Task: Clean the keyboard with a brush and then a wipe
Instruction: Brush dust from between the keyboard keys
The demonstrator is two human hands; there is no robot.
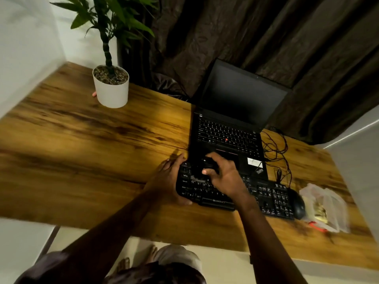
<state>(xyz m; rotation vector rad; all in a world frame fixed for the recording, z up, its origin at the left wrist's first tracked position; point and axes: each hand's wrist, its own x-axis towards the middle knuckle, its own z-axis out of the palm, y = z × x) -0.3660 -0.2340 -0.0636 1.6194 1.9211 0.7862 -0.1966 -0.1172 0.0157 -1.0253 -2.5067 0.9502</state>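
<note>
A black external keyboard (272,198) lies on the wooden desk (82,160) in front of the laptop. My left hand (167,179) grips the keyboard's left end, thumb under its near edge. My right hand (223,175) is over the keys' upper left part and holds a dark brush (208,163); pale bristles seem to touch the keys near the left end, though blur hides detail. No wipe is clearly in view.
An open black laptop (227,132) with a dark screen stands right behind the keyboard. A black mouse (298,206) sits at the keyboard's right end, beside a plastic bag (326,208). Tangled cables (276,148) lie right of the laptop. A white potted plant (111,87) stands back left.
</note>
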